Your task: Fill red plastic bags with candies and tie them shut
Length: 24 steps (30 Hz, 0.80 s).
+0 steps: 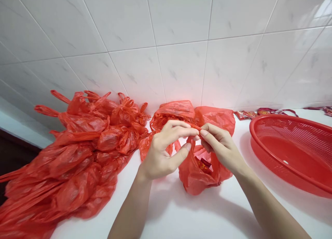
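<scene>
A red plastic bag [189, 178] stands on the white table, with small red and gold packets [203, 165] visible through its gap. Above it, my right hand [220, 144] pinches the bag's twisted handle between thumb and fingers. My left hand [168, 149] meets the same handle from the other side. Its fingers are stretched along the strip and its thumb is bent in beside the bag's upper part, so the grip looks loose. Part of the handle is hidden behind the fingers.
Many filled, knotted red bags [80, 183] are heaped at the left. Further red bags [176, 111] lie behind my hands against the tiled wall [181, 69]. At the right is a red mesh basket [287, 151]. Small red packets [245, 115] lie along the wall on the white table [212, 218].
</scene>
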Each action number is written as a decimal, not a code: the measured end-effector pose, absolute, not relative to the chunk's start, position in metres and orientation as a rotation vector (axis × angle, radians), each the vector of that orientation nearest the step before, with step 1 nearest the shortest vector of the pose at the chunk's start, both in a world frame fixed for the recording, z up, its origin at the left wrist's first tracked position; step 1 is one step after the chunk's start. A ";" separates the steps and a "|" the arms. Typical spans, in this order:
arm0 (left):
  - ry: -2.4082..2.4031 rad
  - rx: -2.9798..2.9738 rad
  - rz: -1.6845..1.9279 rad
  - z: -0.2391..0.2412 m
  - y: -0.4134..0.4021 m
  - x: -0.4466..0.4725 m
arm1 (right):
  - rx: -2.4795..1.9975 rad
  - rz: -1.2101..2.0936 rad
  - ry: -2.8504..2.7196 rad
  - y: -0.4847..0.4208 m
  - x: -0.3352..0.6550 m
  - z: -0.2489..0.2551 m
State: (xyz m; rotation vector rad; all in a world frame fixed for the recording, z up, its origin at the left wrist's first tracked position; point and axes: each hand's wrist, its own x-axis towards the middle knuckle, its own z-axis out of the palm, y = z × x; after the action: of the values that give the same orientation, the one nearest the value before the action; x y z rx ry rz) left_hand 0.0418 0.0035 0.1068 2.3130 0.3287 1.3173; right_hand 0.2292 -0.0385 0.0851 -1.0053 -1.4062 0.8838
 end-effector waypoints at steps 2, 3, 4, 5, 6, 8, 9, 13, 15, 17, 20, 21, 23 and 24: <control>0.348 2.336 1.357 0.107 0.005 0.043 | -0.995 0.927 -1.432 -0.040 0.230 0.085; 0.359 2.333 1.356 0.106 0.006 0.043 | -0.987 0.955 -1.441 -0.040 0.230 0.085; 0.363 2.323 1.344 0.105 0.007 0.043 | -0.977 0.982 -1.447 -0.040 0.230 0.085; 0.366 2.308 1.325 0.104 0.008 0.043 | -0.965 1.006 -1.450 -0.041 0.230 0.085; 0.369 2.293 1.304 0.102 0.009 0.043 | -0.955 1.027 -1.453 -0.041 0.231 0.085; 0.378 2.266 1.277 0.099 0.010 0.042 | -0.947 1.055 -1.466 -0.040 0.233 0.086; 0.386 2.249 1.275 0.098 0.011 0.041 | -0.952 1.060 -1.484 -0.039 0.235 0.086; 0.426 2.155 1.340 0.095 0.015 0.039 | -1.039 1.043 -1.665 -0.036 0.248 0.087; 0.449 2.118 1.382 0.095 0.017 0.038 | -1.073 1.084 -1.756 -0.033 0.256 0.086; 0.480 2.105 1.406 0.095 0.018 0.036 | -1.051 1.165 -1.775 -0.029 0.262 0.085; 0.507 2.122 1.430 0.096 0.020 0.035 | -0.930 1.287 -1.610 -0.022 0.264 0.081; 0.506 2.134 1.437 0.096 0.021 0.035 | -0.887 1.316 -1.523 -0.020 0.263 0.079; 0.485 2.161 1.443 0.097 0.021 0.035 | -0.835 1.339 -1.360 -0.016 0.257 0.075; 0.467 2.174 1.438 0.098 0.021 0.035 | -0.832 1.327 -1.304 -0.015 0.253 0.073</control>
State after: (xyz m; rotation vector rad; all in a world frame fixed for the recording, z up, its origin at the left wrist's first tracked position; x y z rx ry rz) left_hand 0.0345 0.0207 0.0982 2.1740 0.4671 1.4384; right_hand 0.2528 -0.0152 0.0727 -0.8317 -1.3038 1.3270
